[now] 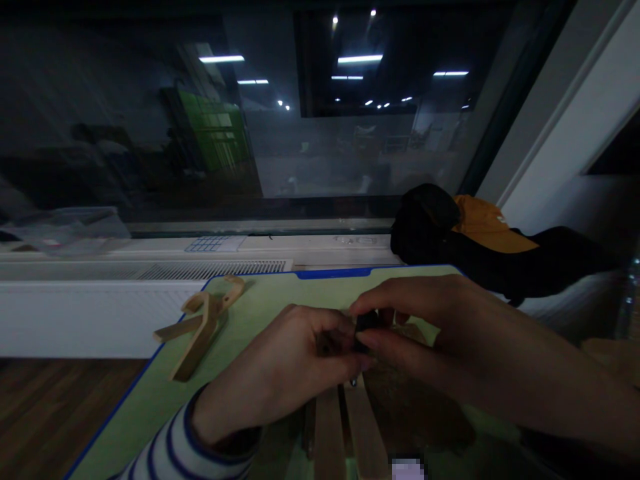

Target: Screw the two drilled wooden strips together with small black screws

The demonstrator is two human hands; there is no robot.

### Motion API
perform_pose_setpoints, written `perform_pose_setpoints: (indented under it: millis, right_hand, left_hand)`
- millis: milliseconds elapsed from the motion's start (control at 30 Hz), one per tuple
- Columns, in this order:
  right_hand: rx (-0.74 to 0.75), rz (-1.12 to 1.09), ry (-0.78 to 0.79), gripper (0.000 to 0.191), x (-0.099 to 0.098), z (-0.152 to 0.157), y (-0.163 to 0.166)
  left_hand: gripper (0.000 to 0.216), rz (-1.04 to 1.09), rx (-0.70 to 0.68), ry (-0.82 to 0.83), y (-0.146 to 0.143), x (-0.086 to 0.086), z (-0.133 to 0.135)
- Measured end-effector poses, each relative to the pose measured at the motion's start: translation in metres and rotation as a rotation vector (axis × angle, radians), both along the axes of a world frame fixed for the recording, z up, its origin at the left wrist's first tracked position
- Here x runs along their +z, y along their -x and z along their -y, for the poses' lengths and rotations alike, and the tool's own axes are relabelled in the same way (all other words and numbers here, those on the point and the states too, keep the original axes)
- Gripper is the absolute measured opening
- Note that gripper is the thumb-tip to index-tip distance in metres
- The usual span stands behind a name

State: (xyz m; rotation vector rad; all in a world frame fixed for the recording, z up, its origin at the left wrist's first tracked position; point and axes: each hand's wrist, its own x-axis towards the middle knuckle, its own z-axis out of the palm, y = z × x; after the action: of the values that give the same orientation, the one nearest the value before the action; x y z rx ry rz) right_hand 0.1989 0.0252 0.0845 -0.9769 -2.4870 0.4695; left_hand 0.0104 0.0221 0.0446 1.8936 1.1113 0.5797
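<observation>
My left hand (290,363) is closed, thumb and fingers curled around the far ends of two light wooden strips (328,433) that lie side by side. Just below its thumb shows a small shiny metal bit (353,382), too small to name. From the right, my right hand (440,333) pinches a small black piece (367,325) between thumb and index finger. That piece is right against the left fingertips; its exact kind is partly hidden. Beneath the right hand lies a dark brown, flat surface (420,407).
Several curved and straight wooden pieces (203,327) lie crossed at the table's left edge. The pale green tabletop (270,297) has a blue rim. Behind it are a white radiator (100,313), a clear plastic box (75,230), and a black bag or garment with an orange cap (487,223).
</observation>
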Motion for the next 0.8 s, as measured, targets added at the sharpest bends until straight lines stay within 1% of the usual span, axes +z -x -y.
perform_pose_setpoints:
  millis: [133,300,500,700,800]
  right_hand:
    - [0.006,-0.022,-0.027,0.011,-0.0029,-0.0024,-0.0011]
    - [-0.011,-0.022,-0.076,0.011,-0.0051,-0.0022,-0.0023]
    - [-0.024,-0.003,-0.065,0.010,-0.0058,-0.0034,-0.0007]
    - [-0.030,-0.011,-0.044,0.010,-0.0057,-0.0034,0.0002]
    - [-0.014,-0.026,-0.044,0.016,-0.0050,-0.0022,0.0002]
  left_hand:
    - [0.013,0.002,0.011,-0.024,-0.0011,-0.0008,0.0005]
    - [0.013,-0.002,0.010,-0.002,-0.0010,0.0000,0.0005]
    - [0.010,0.023,0.013,-0.005,-0.0013,0.0007,0.0002]
    - [0.013,0.013,0.022,0.007,-0.0022,-0.0013,0.0004]
    - [0.011,0.011,0.013,0.004,-0.0021,-0.0012,0.0008]
